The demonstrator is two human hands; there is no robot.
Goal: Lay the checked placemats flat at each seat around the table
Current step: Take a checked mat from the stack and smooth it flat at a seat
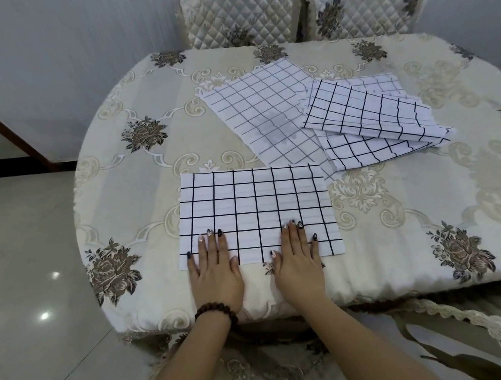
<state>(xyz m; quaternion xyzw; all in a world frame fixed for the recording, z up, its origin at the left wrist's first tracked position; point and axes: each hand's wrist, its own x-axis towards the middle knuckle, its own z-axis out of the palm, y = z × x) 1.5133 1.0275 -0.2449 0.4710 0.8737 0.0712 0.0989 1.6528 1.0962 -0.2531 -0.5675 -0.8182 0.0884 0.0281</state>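
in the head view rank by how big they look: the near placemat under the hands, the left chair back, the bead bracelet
1. near placemat
2. left chair back; it stands farther away, so its true size is unsure
3. bead bracelet

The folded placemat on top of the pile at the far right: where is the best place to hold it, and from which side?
Take the folded placemat by its near right corner, coming from the right side. That corner juts past the placemats beneath, so fingers can slide under it alone. A pinch grip with one hand probably suffices; both hands now lie flat on the near placemat.
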